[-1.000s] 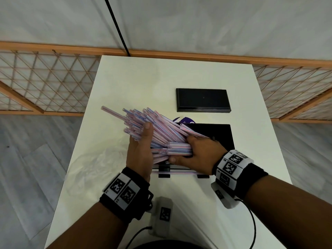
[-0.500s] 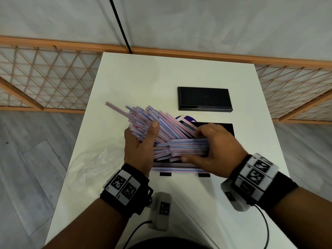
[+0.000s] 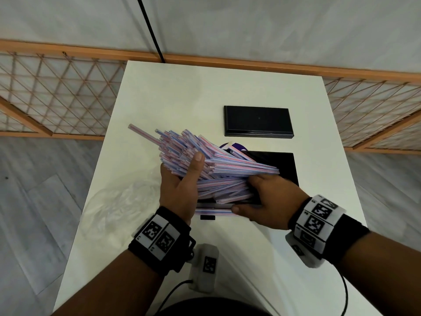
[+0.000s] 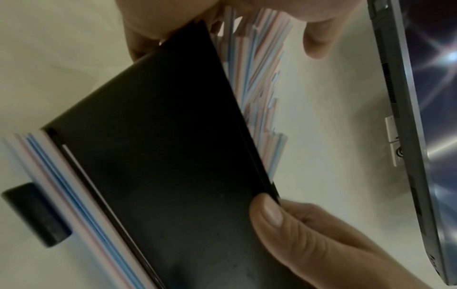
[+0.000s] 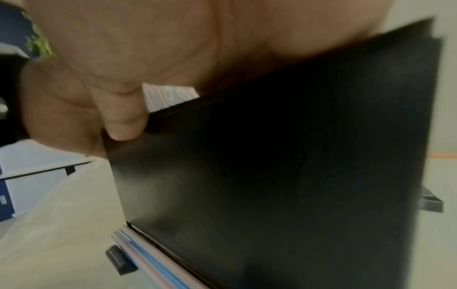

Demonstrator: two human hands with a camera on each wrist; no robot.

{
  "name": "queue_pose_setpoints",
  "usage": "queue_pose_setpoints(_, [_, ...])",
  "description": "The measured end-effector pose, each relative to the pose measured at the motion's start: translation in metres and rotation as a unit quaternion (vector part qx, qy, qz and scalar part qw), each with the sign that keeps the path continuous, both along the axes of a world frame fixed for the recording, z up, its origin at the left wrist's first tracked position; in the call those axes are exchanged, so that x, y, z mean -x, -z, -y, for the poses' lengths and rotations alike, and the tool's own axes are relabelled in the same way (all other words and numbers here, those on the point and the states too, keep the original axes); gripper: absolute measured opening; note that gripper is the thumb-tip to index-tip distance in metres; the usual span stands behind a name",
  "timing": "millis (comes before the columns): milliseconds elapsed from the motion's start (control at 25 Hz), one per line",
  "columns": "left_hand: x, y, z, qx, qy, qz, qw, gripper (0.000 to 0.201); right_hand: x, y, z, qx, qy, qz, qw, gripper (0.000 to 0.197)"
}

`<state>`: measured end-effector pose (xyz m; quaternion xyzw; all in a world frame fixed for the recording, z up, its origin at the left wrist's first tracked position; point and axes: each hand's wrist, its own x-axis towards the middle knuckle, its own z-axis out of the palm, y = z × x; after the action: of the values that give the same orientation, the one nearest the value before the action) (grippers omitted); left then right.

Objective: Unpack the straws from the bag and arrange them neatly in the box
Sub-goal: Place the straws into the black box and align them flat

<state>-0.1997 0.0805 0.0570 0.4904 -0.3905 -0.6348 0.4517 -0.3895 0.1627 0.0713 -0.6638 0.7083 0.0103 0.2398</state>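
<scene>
A thick bundle of pink-and-blue striped straws fans over the open black box. My left hand grips the bundle's left part, thumb on top. My right hand is at the box's near wall. Its thumb presses the wall's outside, and its fingers curl over the rim onto the straw ends inside. A few straws lie on the table along the box's front. The wrist views show the box wall, straws above it and those loose straws.
The box's black lid lies farther back on the white table. An empty clear plastic bag lies at the left edge. A small black block sits by the box's front. A lattice fence borders the table.
My right hand let go of the straw ends it gripped and dropped to the box's near wall. The bundle has spread farther right over the box. My left hand has kept its hold.
</scene>
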Motion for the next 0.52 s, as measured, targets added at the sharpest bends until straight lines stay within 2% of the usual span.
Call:
queue_pose_setpoints(160, [0.002, 0.0, -0.002, -0.01, -0.003, -0.004, 1.0, 0.063, -0.001, -0.002, 0.009, -0.005, -0.016, 0.048, 0.999, 0.07])
queue_pose_setpoints(320, [0.002, 0.004, -0.001, 0.005, 0.002, 0.025, 1.0, 0.077, 0.002, -0.006, 0.014, -0.032, -0.035, 0.045, 0.998, 0.061])
queue_pose_setpoints(400, [0.002, 0.006, -0.001, 0.001, 0.0, 0.036, 0.999, 0.081, 0.003, -0.006, 0.016, -0.032, -0.058, 0.014, 0.998, 0.069])
queue_pose_setpoints(520, [0.002, 0.008, 0.001, -0.005, -0.007, 0.046, 0.999, 0.084, 0.004, -0.005, 0.02, -0.06, -0.06, -0.002, 0.996, 0.092])
